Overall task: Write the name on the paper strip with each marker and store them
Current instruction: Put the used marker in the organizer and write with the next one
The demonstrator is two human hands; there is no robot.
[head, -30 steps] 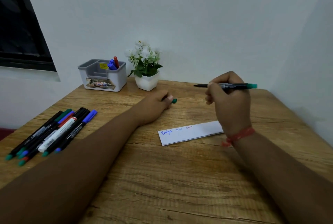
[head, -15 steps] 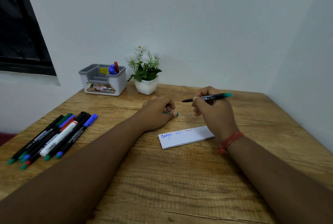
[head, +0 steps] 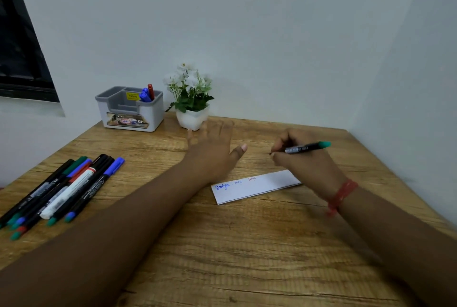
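Head view: strip [head: 257, 186] bearing three names, three markers sitting in the holder [head: 129, 109] — right hand [head: 306, 160] gripping a green marker [head: 305, 147], left hand [head: 212, 151] spreading open, a pile [head: 61, 193] waiting at the tabletop's [head: 247, 245] left edge.

Uncapped green marker [head: 303, 148], black-barrelled with a green end, held nearly level in the right hand [head: 306, 162], tip pointing left above the table beyond the paper strip [head: 256, 186]. White paper strip lying flat on the wood, slightly slanted, bearing three small handwritten names at its left end (two blue, one red). Bundle of capped markers [head: 61, 191] lying side by side at far left; three more standing in the grey organizer [head: 129, 109].
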